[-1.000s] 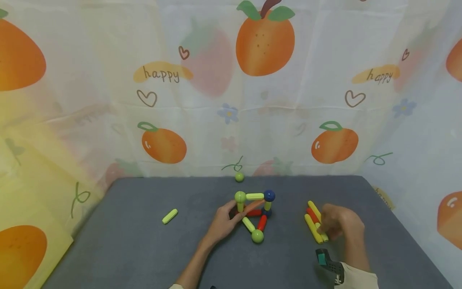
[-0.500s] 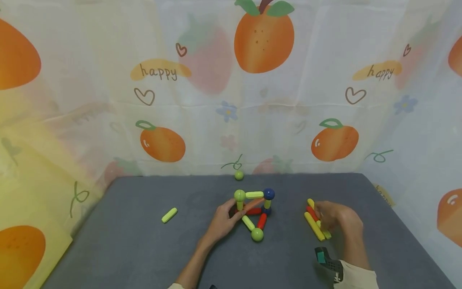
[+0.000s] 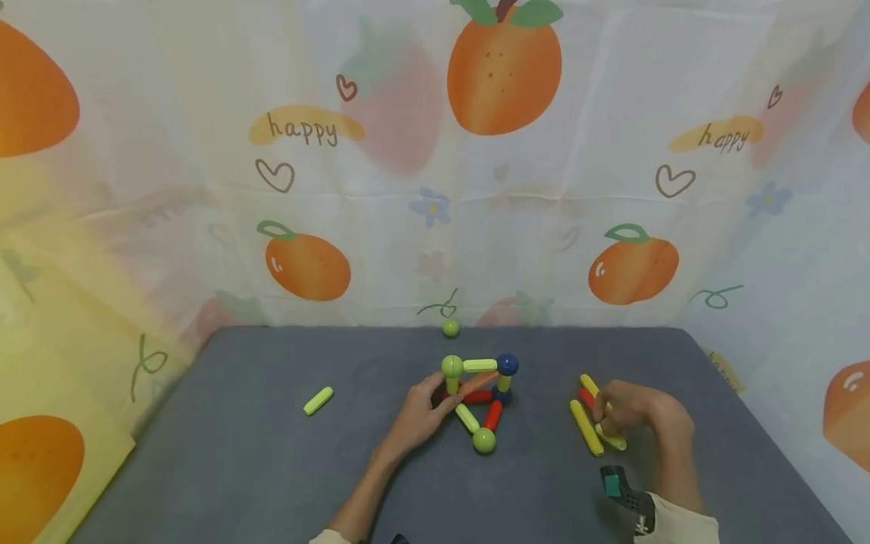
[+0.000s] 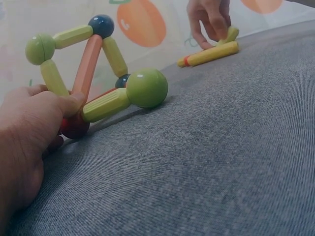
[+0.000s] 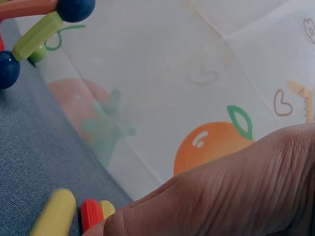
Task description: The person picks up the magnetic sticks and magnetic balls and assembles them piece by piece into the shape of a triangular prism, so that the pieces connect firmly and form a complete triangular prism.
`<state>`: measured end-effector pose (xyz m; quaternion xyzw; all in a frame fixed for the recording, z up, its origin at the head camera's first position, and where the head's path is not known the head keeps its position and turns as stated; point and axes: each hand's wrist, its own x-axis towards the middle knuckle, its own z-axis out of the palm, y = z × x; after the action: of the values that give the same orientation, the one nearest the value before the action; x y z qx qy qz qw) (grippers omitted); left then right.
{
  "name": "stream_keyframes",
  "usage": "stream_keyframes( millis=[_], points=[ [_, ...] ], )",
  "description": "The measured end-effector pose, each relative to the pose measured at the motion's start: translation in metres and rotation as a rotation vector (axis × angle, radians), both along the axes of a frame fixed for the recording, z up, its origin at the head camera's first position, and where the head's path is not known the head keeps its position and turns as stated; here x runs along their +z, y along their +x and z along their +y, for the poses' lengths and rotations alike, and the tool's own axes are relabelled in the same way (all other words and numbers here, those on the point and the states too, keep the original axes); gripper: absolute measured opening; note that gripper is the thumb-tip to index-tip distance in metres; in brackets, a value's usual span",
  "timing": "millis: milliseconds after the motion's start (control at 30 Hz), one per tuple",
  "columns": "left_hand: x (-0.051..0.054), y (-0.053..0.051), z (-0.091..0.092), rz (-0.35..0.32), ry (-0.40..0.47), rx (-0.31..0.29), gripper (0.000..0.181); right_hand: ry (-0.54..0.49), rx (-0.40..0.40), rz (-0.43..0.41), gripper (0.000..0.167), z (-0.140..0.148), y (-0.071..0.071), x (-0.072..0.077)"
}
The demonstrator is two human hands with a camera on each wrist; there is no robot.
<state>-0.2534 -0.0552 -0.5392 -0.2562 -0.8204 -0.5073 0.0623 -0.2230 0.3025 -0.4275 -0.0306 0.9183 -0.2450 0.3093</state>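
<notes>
In the head view, a frame of rods and balls [image 3: 479, 366] stands on the grey bench [image 3: 238, 476], midway between its side edges and nearer the far edge. Its upright square face runs parallel to that edge; its flat triangular base points a green ball [image 3: 484, 440] at the near edge. An orange rod [image 3: 481, 383] slants across the square, rising rightward to the upper blue ball [image 3: 507, 364]. The left hand [image 3: 416, 417] has its grip clamped on the frame's lower left corner. Toward the right edge, the right hand [image 3: 632, 406] is over loose rods: a yellow rod [image 3: 587, 428], its long axis running from far left to near right, a red rod [image 3: 587, 398] roughly parallel and a yellow-green rod [image 3: 612, 438]. A broad stretch of bench separates these from the frame, another the frame from a short rod [image 3: 318, 401] toward the left edge, slanting away to the right. A loose green ball [image 3: 451, 328] sits at the far edge, just before the patterned cloth [image 3: 544, 181].

In the left wrist view, the thumb presses the orange rod's lower end, above a red ball [image 4: 75, 128]. The right fingertips touch a rod lying over the yellow one; whether that grip is closed, I cannot tell.

In the right wrist view, rod ends point up beside the right hand, its fingertips hidden.
</notes>
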Motion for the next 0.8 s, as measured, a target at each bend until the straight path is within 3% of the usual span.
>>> stream_keyframes(
  millis=[133, 267, 433, 567, 700, 800],
  points=[
    [0.0, 0.0, -0.002, 0.003, -0.015, 0.008, 0.012, -0.024, 0.038, -0.005, 0.023, 0.0, 0.002, 0.002],
    [-0.001, 0.001, -0.003, 0.008, -0.025, 0.008, 0.012, -0.083, 0.1, 0.072, 0.02, 0.002, 0.004, 0.01],
    [-0.001, -0.001, -0.003, 0.023, -0.016, 0.017, 0.012, -0.226, 0.21, 0.157, 0.014, -0.005, 0.002, 0.021],
    [-0.001, -0.002, -0.002, 0.005, -0.04, 0.018, 0.012, -0.295, 0.227, 0.177, 0.029, -0.019, 0.0, 0.024],
    [-0.002, -0.001, 0.001, -0.018, -0.04, 0.009, 0.014, -0.304, 0.265, 0.199, 0.02, -0.035, 0.0, 0.023],
    [-0.003, 0.0, 0.001, -0.022, -0.03, 0.011, 0.014, -0.23, 0.31, 0.166, 0.023, -0.05, 0.002, 0.025]
  ],
)
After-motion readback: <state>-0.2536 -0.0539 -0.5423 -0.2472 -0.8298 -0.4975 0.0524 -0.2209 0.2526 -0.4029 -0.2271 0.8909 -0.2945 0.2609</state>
